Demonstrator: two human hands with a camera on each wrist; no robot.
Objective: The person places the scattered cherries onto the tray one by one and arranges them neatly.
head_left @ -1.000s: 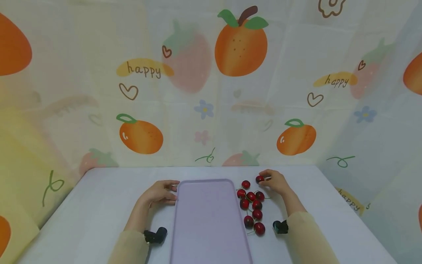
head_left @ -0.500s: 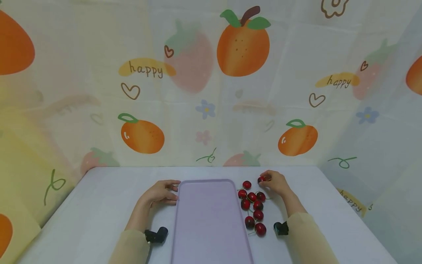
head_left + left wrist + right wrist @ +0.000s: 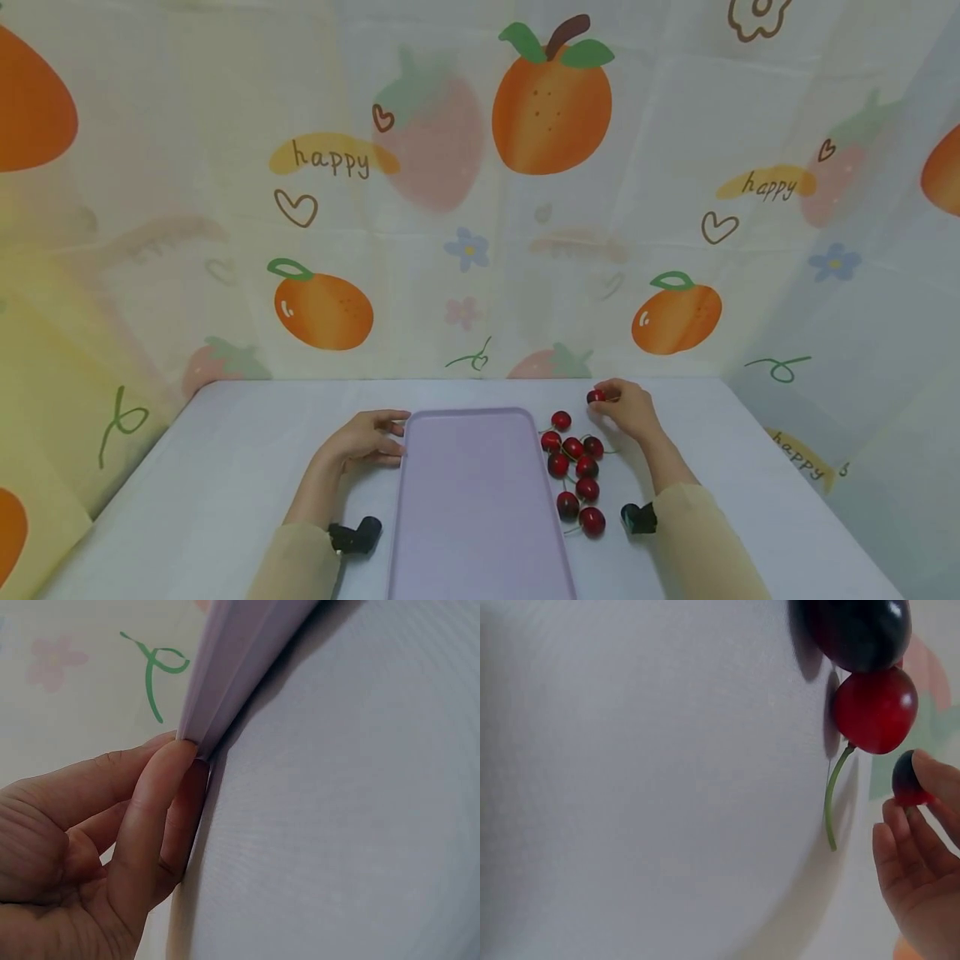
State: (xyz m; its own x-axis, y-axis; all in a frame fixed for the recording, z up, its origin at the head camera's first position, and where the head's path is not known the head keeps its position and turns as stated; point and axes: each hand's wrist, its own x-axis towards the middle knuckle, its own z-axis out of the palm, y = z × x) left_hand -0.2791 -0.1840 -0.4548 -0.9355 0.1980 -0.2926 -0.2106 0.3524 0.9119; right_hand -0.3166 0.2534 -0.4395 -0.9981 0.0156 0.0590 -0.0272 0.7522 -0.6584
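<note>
My left hand (image 3: pixel 369 437) lies beside the lilac tray (image 3: pixel 480 508), its fingertips and thumb touching the rim near the far left corner. Up close in the left wrist view, the fingers (image 3: pixel 146 817) meet the tray's outer edge (image 3: pixel 232 667) with only a slight bend. A dark red cherry (image 3: pixel 596 397) is pinched between the thumb and fingers of my right hand (image 3: pixel 628 408), beyond the other fruit. In the right wrist view that cherry (image 3: pixel 906 780) appears held off the table, partly covered by the fingertips.
Several cherries (image 3: pixel 587 489) with green stems lie loosely grouped along the tray's right side. The white table (image 3: pixel 247 467) ends at a fruit-print cloth backdrop (image 3: pixel 480 292). A black wrist camera (image 3: pixel 356 535) sits by each sleeve.
My right hand, with the cherry pinched in it, has shifted slightly upward in the head view. The left hand, the tray and the other cherries have stayed in place.
</note>
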